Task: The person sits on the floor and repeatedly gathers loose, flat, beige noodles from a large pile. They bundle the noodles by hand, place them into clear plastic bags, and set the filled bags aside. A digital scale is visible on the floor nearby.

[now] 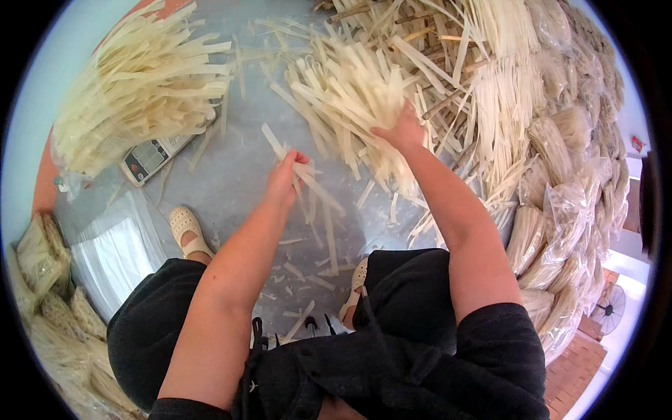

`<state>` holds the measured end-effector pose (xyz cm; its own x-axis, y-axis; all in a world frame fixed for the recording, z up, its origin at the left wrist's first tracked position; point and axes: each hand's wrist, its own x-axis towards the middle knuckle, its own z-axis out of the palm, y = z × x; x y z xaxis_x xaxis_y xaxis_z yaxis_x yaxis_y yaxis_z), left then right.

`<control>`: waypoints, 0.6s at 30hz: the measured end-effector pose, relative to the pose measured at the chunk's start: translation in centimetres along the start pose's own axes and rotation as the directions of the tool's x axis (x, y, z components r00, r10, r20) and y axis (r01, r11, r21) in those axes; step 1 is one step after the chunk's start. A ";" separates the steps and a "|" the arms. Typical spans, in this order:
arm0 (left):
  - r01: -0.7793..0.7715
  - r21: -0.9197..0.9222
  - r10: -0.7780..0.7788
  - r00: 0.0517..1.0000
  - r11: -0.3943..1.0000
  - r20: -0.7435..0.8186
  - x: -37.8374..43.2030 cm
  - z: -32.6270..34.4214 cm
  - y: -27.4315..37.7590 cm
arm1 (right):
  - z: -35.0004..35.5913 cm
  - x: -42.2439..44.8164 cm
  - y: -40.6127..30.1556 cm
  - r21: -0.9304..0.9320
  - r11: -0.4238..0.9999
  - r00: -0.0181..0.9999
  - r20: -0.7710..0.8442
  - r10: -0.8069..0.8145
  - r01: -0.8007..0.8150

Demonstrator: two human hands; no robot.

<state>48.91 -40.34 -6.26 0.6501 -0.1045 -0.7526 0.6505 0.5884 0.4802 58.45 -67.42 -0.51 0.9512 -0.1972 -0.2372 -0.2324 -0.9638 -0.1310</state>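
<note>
My left hand [287, 176] holds a few pale, flat dried strips [321, 193] above the grey plastic floor sheet; some point up past the fingers, others hang down. To the right and farther off, my right hand [404, 128] reaches into a heap of the same pale strips [357, 89], thumb spread from the fingers. What its fingers touch is partly hidden, so a grip cannot be made out. At the upper left, a large bundle of strips [152, 84] in clear plastic lies over a digital scale [149, 157], whose display end shows.
Brown sticks [451, 102] and longer strips [506, 94] lie beyond the right hand. Stacked clear bags of dried strips [569, 210] line the right side, with more bags [44, 257] at lower left. Short scraps [295, 271] lie between my feet. A fan [609, 310] stands far right.
</note>
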 end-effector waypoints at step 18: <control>-0.007 -0.364 -0.006 0.999 0.932 -0.034 1.5 -0.2 -2.3 | 4.8 -3.9 -7.1 -0.008 0.831 0.830 0.034 -0.556 0.557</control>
<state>48.30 -41.69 -8.53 0.6323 -0.0802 -0.7705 0.4586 0.8404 0.2889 55.46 -58.92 -3.31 0.9121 0.3786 -0.1570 0.3383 -0.9117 -0.2331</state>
